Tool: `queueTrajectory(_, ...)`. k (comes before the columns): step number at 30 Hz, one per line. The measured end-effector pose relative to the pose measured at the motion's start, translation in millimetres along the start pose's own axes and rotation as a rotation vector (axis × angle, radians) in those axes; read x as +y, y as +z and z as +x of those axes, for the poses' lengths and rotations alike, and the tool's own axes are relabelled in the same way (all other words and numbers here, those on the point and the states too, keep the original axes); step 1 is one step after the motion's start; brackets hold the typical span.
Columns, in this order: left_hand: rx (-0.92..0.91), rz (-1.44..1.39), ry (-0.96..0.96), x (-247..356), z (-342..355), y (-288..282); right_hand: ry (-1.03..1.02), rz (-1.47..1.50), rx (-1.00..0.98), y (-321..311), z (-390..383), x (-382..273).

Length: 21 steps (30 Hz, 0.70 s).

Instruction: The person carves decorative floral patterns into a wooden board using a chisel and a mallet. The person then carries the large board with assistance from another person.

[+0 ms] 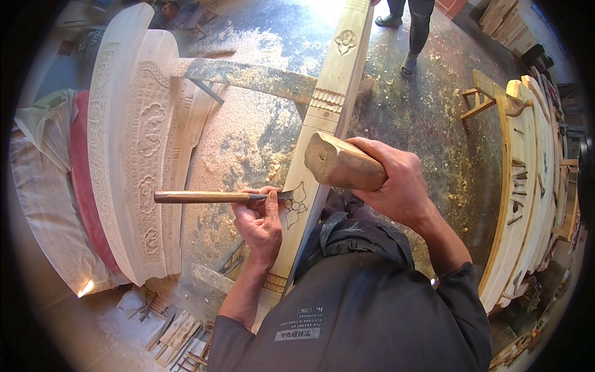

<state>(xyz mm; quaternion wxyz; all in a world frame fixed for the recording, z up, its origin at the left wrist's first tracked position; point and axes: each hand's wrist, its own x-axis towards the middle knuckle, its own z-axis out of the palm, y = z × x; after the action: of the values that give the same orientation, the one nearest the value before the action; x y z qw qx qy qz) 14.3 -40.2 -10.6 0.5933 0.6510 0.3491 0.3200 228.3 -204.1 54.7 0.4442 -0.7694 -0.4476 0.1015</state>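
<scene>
My left hand [259, 223] grips a chisel [201, 197] with a long wooden handle lying nearly level, its metal tip at an outlined four-petal flower [295, 206] on a long pale beam [325, 124]. A wooden block mallet [341, 162] is in my right hand [403, 186], raised over the beam to the right of the chisel. Further up the beam are a carved flower [345, 43] and a band of ridged carving [327, 100]; another band crosses it near my left forearm.
Carved panels [149, 142] stand at left beside covered pieces [43, 186]. A support plank [248, 80] meets the beam. Tools lie on boards [520, 173] at right. Another person's legs [415, 28] are at the top. Shavings cover the floor [446, 155]; timber offcuts [176, 335] lie lower left.
</scene>
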Motion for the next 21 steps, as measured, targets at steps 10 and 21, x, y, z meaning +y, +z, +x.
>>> queueTrajectory(10, -0.05, 0.44, 0.207, 7.1, -1.5, 3.5, -0.234, -0.135, 0.024, -18.9, 43.0, -37.5)
queueTrajectory(21, -0.142, 0.536, 0.242, 20.9, 2.7, 8.8, -0.704, -0.311, 0.295, -35.6, 109.7, -101.6)
